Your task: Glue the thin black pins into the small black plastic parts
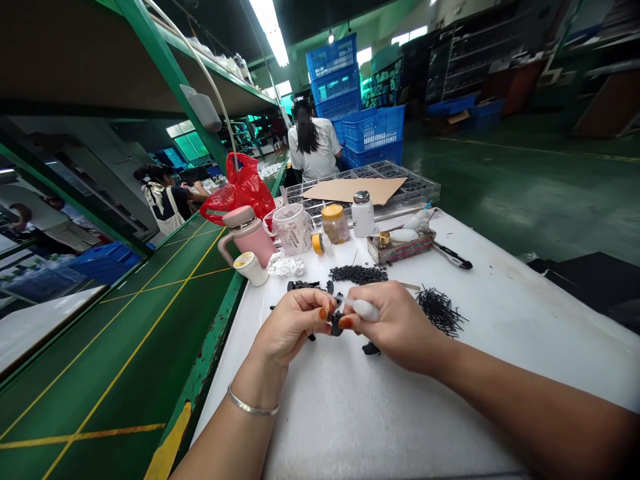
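Note:
Over the white tabletop (320, 413), my left hand (293, 320) pinches a small black part (337, 324) between thumb and fingers. My right hand (400, 323) is closed around a small white dropper (367, 310) with a rounded bulb, and its narrow end points at the black part. The right thumb is also close to that part; whether it touches cannot be made out. Just beyond the hands are a pile of small black rings (357, 273) and further black parts (303, 285). Thin black pins (443, 312) lie right of my right hand, and another black piece (371, 349) lies below it.
A pink mug (250, 233), clear plastic jug (293, 230), yellow-lidded jar (335, 223), white bottle (363, 215) and small tray (400, 248) line the back. A black-handled tool (453, 256) lies at right. The green conveyor (125, 333) runs along the left. Co-workers sit farther off.

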The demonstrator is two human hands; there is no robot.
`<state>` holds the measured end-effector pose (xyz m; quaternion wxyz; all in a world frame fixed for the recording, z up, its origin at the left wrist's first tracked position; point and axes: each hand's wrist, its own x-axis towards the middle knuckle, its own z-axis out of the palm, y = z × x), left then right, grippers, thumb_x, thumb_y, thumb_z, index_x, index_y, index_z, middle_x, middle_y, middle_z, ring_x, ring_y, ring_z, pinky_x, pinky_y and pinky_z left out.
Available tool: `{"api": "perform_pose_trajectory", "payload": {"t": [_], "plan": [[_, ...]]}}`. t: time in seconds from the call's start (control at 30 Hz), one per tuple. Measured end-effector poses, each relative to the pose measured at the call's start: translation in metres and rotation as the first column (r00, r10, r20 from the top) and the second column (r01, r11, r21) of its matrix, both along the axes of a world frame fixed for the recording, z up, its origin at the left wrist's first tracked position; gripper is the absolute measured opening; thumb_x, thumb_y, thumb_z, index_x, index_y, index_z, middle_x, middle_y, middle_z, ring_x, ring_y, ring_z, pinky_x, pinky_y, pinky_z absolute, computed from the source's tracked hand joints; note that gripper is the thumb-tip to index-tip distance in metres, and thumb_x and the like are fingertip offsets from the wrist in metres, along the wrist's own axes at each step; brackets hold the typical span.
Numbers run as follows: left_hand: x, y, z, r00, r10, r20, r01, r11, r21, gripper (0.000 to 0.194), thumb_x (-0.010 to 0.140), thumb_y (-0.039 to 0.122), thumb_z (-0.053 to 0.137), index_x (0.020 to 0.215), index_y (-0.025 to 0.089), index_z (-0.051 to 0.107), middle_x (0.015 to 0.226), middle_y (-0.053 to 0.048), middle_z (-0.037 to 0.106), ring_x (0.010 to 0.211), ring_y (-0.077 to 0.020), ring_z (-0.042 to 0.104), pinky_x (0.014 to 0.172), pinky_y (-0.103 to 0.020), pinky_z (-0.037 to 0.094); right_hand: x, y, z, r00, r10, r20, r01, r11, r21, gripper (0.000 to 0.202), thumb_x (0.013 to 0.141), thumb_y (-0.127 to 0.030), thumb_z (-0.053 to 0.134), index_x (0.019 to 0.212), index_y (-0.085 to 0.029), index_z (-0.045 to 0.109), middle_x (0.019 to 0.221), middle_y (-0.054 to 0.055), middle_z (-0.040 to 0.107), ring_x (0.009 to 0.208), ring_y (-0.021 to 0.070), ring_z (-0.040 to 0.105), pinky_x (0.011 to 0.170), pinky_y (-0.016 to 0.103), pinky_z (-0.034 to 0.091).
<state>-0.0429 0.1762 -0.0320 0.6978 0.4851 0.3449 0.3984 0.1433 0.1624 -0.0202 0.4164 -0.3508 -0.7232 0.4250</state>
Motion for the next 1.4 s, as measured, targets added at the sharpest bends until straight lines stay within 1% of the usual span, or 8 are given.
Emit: {"api": "perform_pose_trajectory", "payload": {"t": [0.13, 0.27, 0.57, 0.77, 0.87, 1.07, 1.23, 1.4], "plan": [[-0.001, -0.001, 0.003, 1.0, -0.017, -0.022, 0.019, 0.996, 0.084, 0.017, 0.066, 0.022, 0.079, 0.066, 0.012, 0.065, 0.075, -0.003, 0.058, 0.067, -0.013, 0.057, 0.06, -0.023, 0.047, -0.002, 0.003, -0.005, 0.965, 0.124, -0.232, -0.209, 0.898, -0.388, 0.032, 0.068, -0.04, 0.072, 0.062, -0.015, 0.053, 0.05, -0.003, 0.05, 0.046, 0.0078, 0.037, 0.044, 0.022, 0.026], [-0.002, 0.001, 0.003, 1.0, -0.021, -0.008, 0.022, 0.994, 0.103, 0.015, 0.066, 0.02, 0.079, 0.067, 0.012, 0.065, 0.076, -0.003, 0.058, 0.066, -0.012, 0.057, 0.058, -0.021, 0.047, -0.004, 0.004, -0.009, 0.955, 0.127, -0.269, -0.228, 0.891, -0.392, 0.033, 0.068, -0.04, 0.073, 0.063, -0.014, 0.054, 0.051, -0.003, 0.051, 0.047, 0.0072, 0.038, 0.045, 0.021, 0.026], [0.003, 0.004, 0.0, 0.933, 0.352, 0.081, -0.36, 0.924, 0.13, 0.02, 0.072, 0.027, 0.075, 0.086, 0.017, 0.064, 0.075, 0.001, 0.054, 0.065, -0.0091, 0.052, 0.057, -0.02, 0.053, 0.03, 0.033, 0.006, 0.996, 0.036, 0.082, -0.015, 0.968, -0.25, 0.028, 0.069, -0.039, 0.071, 0.065, -0.014, 0.06, 0.053, 0.0, 0.056, 0.048, 0.0096, 0.044, 0.046, 0.022, 0.031], [-0.007, 0.008, 0.004, 0.939, 0.341, -0.044, -0.324, 0.92, 0.219, 0.02, 0.073, 0.03, 0.074, 0.078, 0.016, 0.062, 0.069, 0.002, 0.052, 0.063, -0.0087, 0.05, 0.055, -0.019, 0.05, 0.055, 0.05, 0.004, 0.814, 0.332, 0.476, -0.171, 0.921, -0.35, 0.018, 0.07, -0.032, 0.065, 0.066, -0.014, 0.066, 0.058, 0.002, 0.062, 0.052, 0.0127, 0.052, 0.047, 0.022, 0.037], [-0.008, 0.011, -0.001, 0.924, 0.347, -0.163, -0.29, 0.91, 0.296, 0.02, 0.074, 0.033, 0.071, 0.079, 0.017, 0.061, 0.068, 0.002, 0.053, 0.061, -0.0095, 0.049, 0.055, -0.02, 0.048, 0.049, 0.051, -0.006, 0.754, 0.33, 0.567, -0.162, 0.931, -0.327, 0.017, 0.068, -0.031, 0.065, 0.067, -0.014, 0.066, 0.059, 0.002, 0.062, 0.054, 0.0133, 0.054, 0.047, 0.022, 0.037], [0.004, 0.017, -0.019, 0.583, 0.577, -0.571, 0.01, 0.698, 0.716, 0.01, 0.081, 0.024, 0.06, 0.082, 0.02, 0.069, 0.08, -0.001, 0.064, 0.075, -0.016, 0.056, 0.067, -0.028, 0.043, 0.053, 0.056, -0.004, 0.714, 0.104, 0.693, 0.014, 0.987, -0.163, 0.034, 0.065, -0.047, 0.069, 0.059, -0.016, 0.057, 0.056, -0.001, 0.058, 0.053, 0.0124, 0.049, 0.046, 0.023, 0.031], [0.017, 0.018, -0.032, 0.174, 0.695, -0.698, 0.349, 0.619, 0.704, 0.018, 0.082, 0.024, 0.057, 0.095, 0.025, 0.069, 0.09, -0.004, 0.063, 0.088, -0.0244, 0.055, 0.065, -0.033, 0.04, 0.081, 0.055, 0.012, 0.658, 0.041, 0.752, 0.055, 0.993, -0.103, 0.022, 0.068, -0.038, 0.068, 0.063, -0.017, 0.063, 0.058, -0.001, 0.059, 0.058, 0.0135, 0.051, 0.051, 0.023, 0.031], [0.019, 0.018, -0.034, 0.107, 0.704, -0.702, 0.408, 0.613, 0.677, 0.013, 0.082, 0.022, 0.056, 0.09, 0.023, 0.067, 0.09, -0.005, 0.061, 0.089, -0.0247, 0.054, 0.062, -0.032, 0.039, 0.089, 0.05, 0.012, 0.498, 0.178, 0.849, 0.036, 0.974, -0.225, 0.012, 0.061, -0.025, 0.07, 0.072, -0.02, 0.073, 0.066, 0.0, 0.067, 0.064, 0.0167, 0.058, 0.054, 0.024, 0.035]]}}
